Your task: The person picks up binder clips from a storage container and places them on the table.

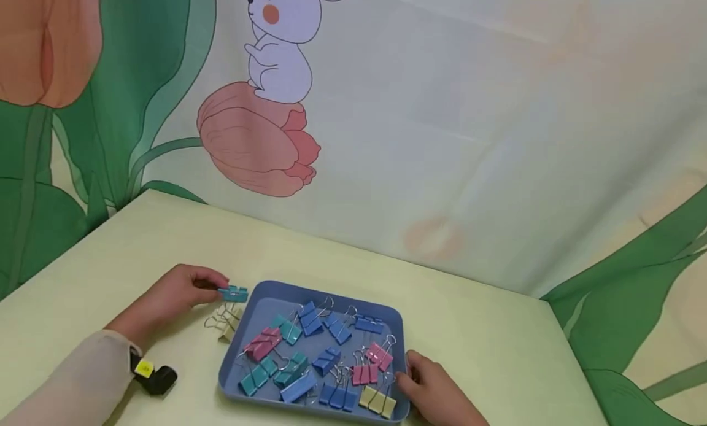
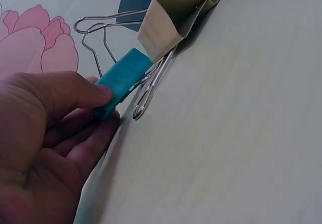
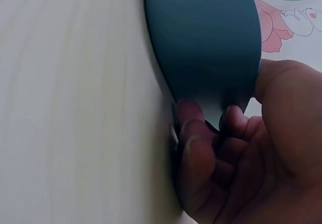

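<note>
In the head view, my left hand (image 1: pixel 175 296) pinches a teal binder clip (image 1: pixel 234 294) between thumb and fingers, just outside the tray's left edge. A pale yellow binder clip (image 1: pixel 229 328) stands on the table below that hand, beside the tray. The left wrist view shows the teal clip's folded spine (image 2: pixel 123 77) under my thumb, very near the yellow clip (image 2: pixel 162 28). My right hand (image 1: pixel 435 390) grips the right side of the blue tray (image 3: pixel 204 43), its thumb at the rim and its fingers curled low against the wall.
Several binder clips lie loose inside the tray: blue clips (image 1: pixel 338 329), teal clips (image 1: pixel 258 377), pink clips (image 1: pixel 264 344) and a yellow clip (image 1: pixel 377 402). A pale yellow table (image 1: pixel 486 328) lies under the tray. A printed curtain (image 1: pixel 442 107) hangs behind.
</note>
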The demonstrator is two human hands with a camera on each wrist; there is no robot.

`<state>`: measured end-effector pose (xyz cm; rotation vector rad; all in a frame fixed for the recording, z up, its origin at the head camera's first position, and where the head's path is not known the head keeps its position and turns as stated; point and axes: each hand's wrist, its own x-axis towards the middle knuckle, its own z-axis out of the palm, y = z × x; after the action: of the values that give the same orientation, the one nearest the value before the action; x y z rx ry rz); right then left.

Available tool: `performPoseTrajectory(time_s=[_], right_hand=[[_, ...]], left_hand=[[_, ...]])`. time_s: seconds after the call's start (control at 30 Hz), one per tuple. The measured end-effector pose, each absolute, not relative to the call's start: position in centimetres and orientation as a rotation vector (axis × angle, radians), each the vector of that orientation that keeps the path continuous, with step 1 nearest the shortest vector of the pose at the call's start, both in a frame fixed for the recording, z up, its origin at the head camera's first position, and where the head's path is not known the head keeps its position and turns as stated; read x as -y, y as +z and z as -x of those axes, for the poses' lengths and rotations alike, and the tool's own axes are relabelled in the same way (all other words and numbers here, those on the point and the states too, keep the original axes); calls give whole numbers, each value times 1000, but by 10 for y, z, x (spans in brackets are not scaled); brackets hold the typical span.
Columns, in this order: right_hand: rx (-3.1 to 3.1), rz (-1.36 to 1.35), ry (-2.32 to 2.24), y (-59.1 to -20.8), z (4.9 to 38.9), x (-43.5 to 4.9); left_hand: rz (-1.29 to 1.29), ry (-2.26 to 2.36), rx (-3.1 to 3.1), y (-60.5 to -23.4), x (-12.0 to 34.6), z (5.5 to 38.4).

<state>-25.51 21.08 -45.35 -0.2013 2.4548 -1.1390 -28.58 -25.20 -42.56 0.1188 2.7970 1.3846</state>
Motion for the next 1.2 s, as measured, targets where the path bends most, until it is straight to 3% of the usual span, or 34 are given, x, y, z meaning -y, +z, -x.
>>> performPoseTrajectory(time_s=[0.23, 0.47, 0.87, 1.2], right_hand=[[-2492, 171, -1000, -442, 251, -249], [-2454, 129, -979, -447, 246, -263], [-2554, 215, -946, -454, 240, -255], [-2565, 271, -950, -456, 238, -256]], left_hand=[[-91, 1327, -2834, -452, 208, 289], [-105, 1430, -2757, -468, 198, 279], [-271, 1680, -2575, -449, 199, 265], [-462, 1881, -2346, -441, 169, 240]])
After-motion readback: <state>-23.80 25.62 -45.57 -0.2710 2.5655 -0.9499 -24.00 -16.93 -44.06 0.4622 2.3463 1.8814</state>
